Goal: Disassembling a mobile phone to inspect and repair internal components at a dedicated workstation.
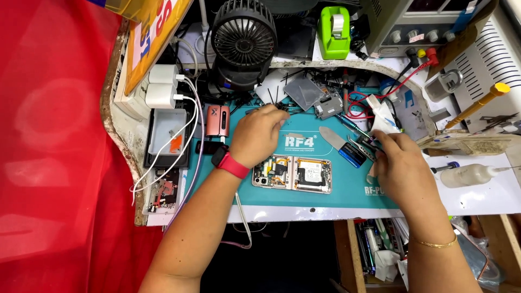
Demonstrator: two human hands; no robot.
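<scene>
1. One opened foldable phone (292, 173) lies low centre on my teal repair mat (325, 196), back off, its two halves bare. I judge it light, stiff and fragile; I'd grip it by the metal edges, never the ribbon cables.
2. My left hand (259, 133), red watch (230, 164) on its wrist, curls down just above the phone; what it pinches I cannot tell.
3. My right hand (399, 157), right of centre, grasps one pair of tweezers (362, 144).
4. One blue-handled pry blade (342, 145) lies between my hands.
5. Top centre stands one black fan (243, 40), beside it one green tape dispenser (334, 32).
</scene>
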